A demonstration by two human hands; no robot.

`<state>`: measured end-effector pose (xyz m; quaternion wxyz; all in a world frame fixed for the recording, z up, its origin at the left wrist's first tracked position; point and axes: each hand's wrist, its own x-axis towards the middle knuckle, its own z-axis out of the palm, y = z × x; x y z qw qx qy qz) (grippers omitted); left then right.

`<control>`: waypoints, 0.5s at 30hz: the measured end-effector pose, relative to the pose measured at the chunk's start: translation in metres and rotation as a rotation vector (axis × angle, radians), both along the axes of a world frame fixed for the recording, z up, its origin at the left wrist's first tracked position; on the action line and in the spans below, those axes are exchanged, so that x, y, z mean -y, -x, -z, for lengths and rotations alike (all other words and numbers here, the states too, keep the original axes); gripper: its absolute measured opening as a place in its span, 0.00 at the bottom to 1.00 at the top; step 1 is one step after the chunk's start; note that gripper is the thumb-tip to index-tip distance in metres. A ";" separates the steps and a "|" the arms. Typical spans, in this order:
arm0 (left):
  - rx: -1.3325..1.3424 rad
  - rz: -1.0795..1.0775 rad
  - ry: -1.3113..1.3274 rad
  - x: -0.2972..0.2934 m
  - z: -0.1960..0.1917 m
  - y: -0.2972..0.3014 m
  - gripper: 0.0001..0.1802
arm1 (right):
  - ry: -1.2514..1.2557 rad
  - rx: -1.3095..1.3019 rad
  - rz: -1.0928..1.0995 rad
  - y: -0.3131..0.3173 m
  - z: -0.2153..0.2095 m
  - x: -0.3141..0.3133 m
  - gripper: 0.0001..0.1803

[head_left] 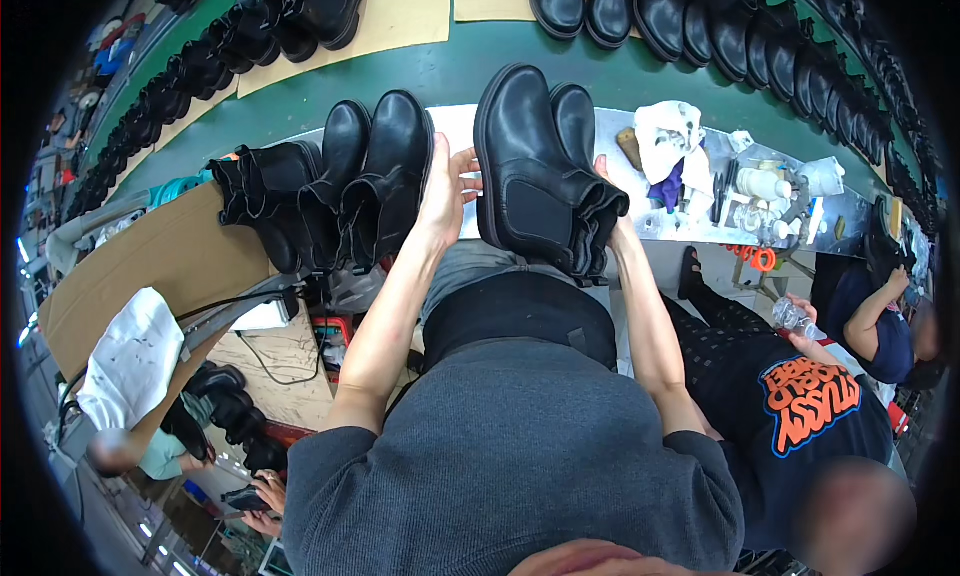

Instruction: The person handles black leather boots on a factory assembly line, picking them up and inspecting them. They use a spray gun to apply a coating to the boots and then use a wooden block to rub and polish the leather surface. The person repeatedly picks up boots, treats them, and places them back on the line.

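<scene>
A pair of black ankle boots with elastic side panels is in front of me at the worktop's near edge. The larger-looking boot (530, 156) shows its side, and its mate (573, 121) is partly hidden behind it. My right hand (618, 216) holds the pair at the ankle openings on the right; most of its fingers are hidden. My left hand (445, 196) has its fingers stretched out, the tips at the sole edge of the nearer boot. Just left of that hand stand two more black boots (398, 141), toes pointing away.
Black boots (690, 21) line the green conveyor (420, 71) beyond. At right, a white cloth (668, 131) and small bottles (763, 183) cover the metal worktop (650, 226). Cardboard (150, 266) lies left. A co-worker in a black shirt (800, 406) sits close on my right.
</scene>
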<state>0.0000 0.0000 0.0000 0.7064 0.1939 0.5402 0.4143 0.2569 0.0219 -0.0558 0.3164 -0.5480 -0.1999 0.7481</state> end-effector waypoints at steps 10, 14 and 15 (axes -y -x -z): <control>-0.070 -0.083 0.095 -0.004 0.056 -0.010 0.42 | -0.570 0.572 -0.200 -0.006 -0.041 0.023 0.33; 0.154 -0.003 0.086 0.008 0.030 -0.024 0.36 | -0.979 0.916 -0.476 0.010 -0.142 0.092 0.39; 0.046 -0.006 0.077 0.010 0.023 -0.027 0.34 | -0.992 0.999 -0.569 0.017 -0.128 0.105 0.40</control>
